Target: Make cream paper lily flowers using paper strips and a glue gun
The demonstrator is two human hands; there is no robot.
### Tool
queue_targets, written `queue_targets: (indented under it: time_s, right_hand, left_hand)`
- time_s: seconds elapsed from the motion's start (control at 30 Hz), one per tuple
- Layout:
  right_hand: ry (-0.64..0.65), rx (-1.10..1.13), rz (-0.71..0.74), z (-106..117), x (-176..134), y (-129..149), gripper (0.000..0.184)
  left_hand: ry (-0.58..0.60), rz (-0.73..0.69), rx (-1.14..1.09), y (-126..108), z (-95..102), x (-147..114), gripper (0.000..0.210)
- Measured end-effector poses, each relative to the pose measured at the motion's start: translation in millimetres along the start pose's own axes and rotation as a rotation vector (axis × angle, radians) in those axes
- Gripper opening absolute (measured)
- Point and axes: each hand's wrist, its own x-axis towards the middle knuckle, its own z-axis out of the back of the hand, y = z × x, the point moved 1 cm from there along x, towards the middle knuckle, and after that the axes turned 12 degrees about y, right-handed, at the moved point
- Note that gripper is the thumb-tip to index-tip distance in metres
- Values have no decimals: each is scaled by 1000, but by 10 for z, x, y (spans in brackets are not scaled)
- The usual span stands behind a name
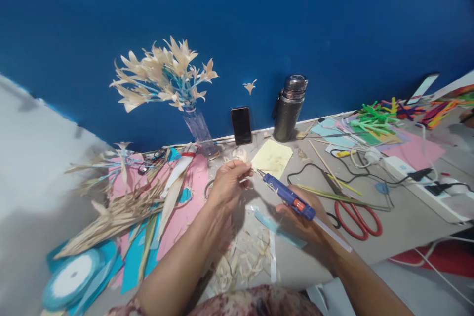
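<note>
My right hand [305,217] is wrapped round a blue hot glue gun [285,191], with a pale glue stick [333,234] poking from its back end. The nozzle points left, close to the fingertips of my left hand [231,180]. Those fingers are pinched together; what they hold is too small to make out. Just beyond the nozzle lies a pale yellow sheet of paper [272,159]. A single cream flower [250,87] on a thin stem rises behind my left hand, against the blue wall. Pale scraps [244,256] are strewn between my forearms.
A clear vase [200,131] of cream flowers [163,76], a phone [241,126] and a dark flask [291,108] stand along the wall. Dried husks [118,207] and a blue ribbon roll [74,276] lie left. Red-handled scissors [357,219], cables and a power strip [422,187] lie right.
</note>
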Motion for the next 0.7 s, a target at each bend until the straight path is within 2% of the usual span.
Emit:
queue_targets:
  time_s: [0.1, 0.3, 0.43, 0.57, 0.7]
  right_hand:
    - [65, -130, 50, -19, 2, -22, 31]
    - [40, -242, 48, 5, -2, -15, 33]
    - [87, -459, -86, 5, 89, -30, 31]
    - [168, -661, -254, -48, 237, -165, 9]
    - [261, -716, -255, -29, 303, -242, 25]
  left_hand:
    - [2, -9, -14, 8, 6, 7, 32]
    - [27, -14, -66, -10, 40, 23, 30]
    - [63, -2, -116, -76, 29, -13, 29]
    - [108, -7, -121, -103, -16, -72, 31]
    - [171, 4, -57, -87, -56, -127, 37]
